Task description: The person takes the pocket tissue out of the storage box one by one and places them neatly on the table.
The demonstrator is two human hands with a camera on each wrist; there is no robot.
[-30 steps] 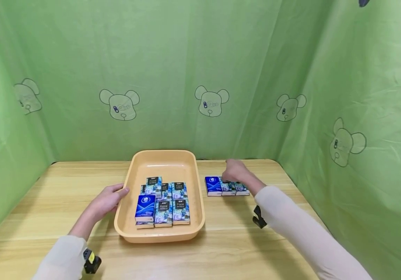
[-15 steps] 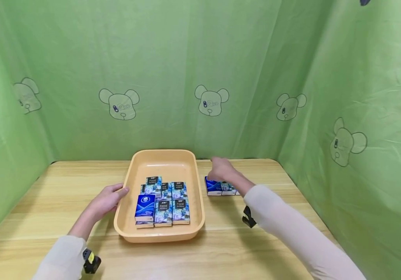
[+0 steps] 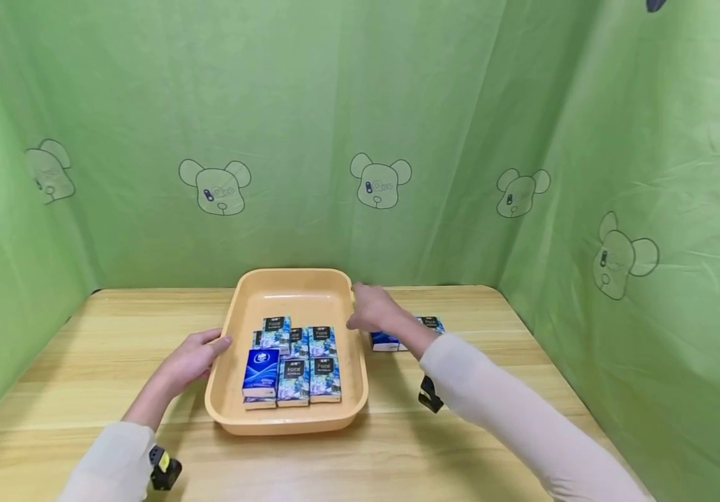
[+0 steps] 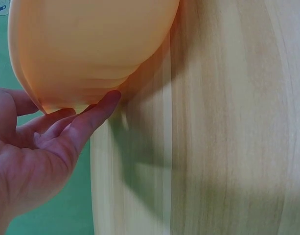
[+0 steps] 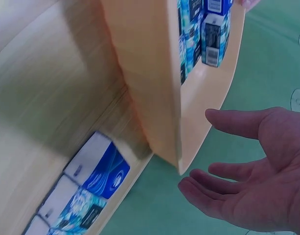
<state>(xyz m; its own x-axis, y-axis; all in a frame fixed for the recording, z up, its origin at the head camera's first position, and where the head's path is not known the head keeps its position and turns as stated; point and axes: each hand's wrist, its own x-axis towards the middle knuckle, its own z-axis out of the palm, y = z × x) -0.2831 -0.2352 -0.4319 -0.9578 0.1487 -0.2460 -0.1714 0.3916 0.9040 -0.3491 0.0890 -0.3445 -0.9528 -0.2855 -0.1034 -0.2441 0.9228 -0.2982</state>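
A peach-coloured plastic tray (image 3: 294, 280) stands on the table. Inside lie several packs of pocket tissues (image 3: 294, 382) with a floral blue print, and a plain blue pack (image 3: 261, 369) rests on top at the left. My left hand (image 3: 192, 357) grips the tray's left rim, thumb over the edge and fingers against the outer wall. Close to the right rim, toward the far corner, is my right hand (image 3: 375, 308). In the right wrist view its thumb and fingers (image 5: 208, 193) are spread apart around the rim, holding nothing; a gap to the tray shows.
Right of the tray, a short row of tissue packs lies on the table, a blue one (image 5: 105, 166) nearest the tray and floral ones (image 5: 74, 205) beyond. My right forearm partly hides them in the head view. A green curtain (image 3: 294, 104) hangs behind the wooden table (image 3: 460, 432).
My right hand has moved left from above the row of tissue packs to the tray's right rim. The left hand and the tray have stayed in place.
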